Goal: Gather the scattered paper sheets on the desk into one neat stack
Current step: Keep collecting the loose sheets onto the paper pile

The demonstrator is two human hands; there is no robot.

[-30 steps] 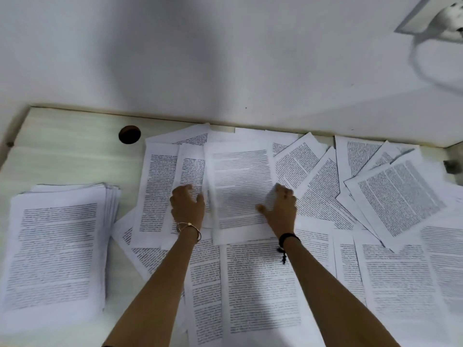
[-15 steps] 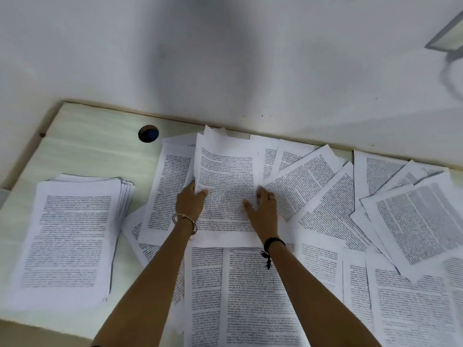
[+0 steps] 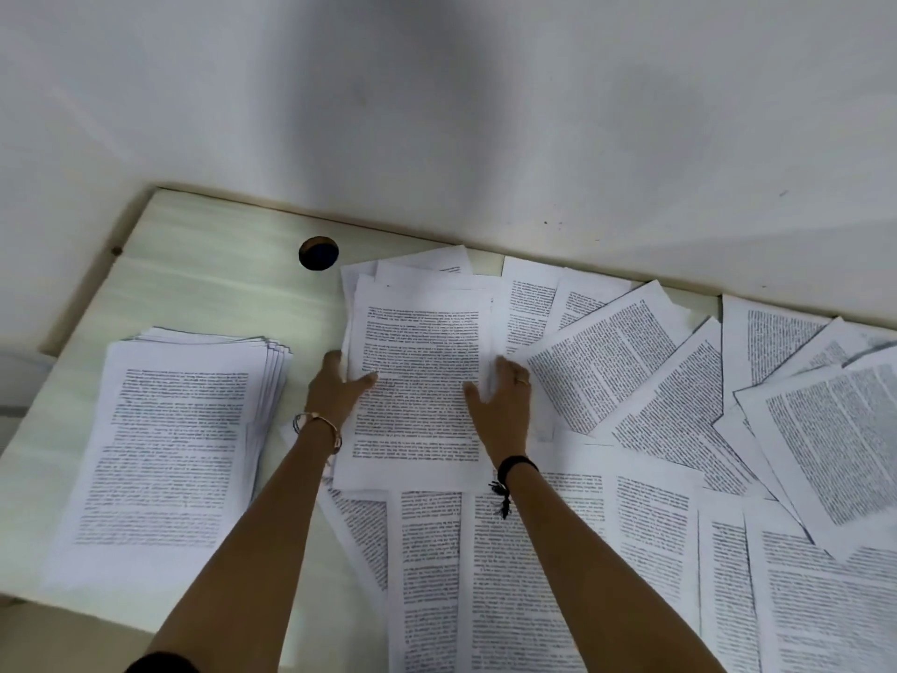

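Observation:
Several printed paper sheets lie scattered over the pale desk, overlapping from the centre to the right. A gathered stack sits at the left. In the middle, a small bundle of sheets is squared up between my hands. My left hand grips its left edge, thumb on top. My right hand presses its right edge, thumb on the page and fingers over the side. More sheets lie under my forearms near the front.
A round cable hole is in the desk behind the bundle. A white wall rises along the desk's back edge. The desk's left edge and front left corner are close to the stack.
My hands have pulled the loose centre sheets together into one aligned bundle and shifted it slightly left. The view has tilted, so the desk appears lower and further right.

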